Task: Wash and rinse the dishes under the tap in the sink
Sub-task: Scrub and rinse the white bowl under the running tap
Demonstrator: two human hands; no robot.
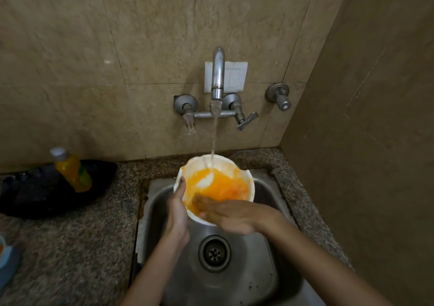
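Gripping the white bowl (220, 183) by its rim with the left hand (177, 214), held it over the sink (258, 270) under the running tap (218, 71). Pressed the right hand (234, 216), fingers straight, into its orange-smeared inside.

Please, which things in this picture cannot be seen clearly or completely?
All in the head view:
left hand: fingers under the white bowl, hidden by it.
right hand: fingertips blurred in orange water.
blue object: cut off by the left edge.
yellow bottle: label too blurred to read.
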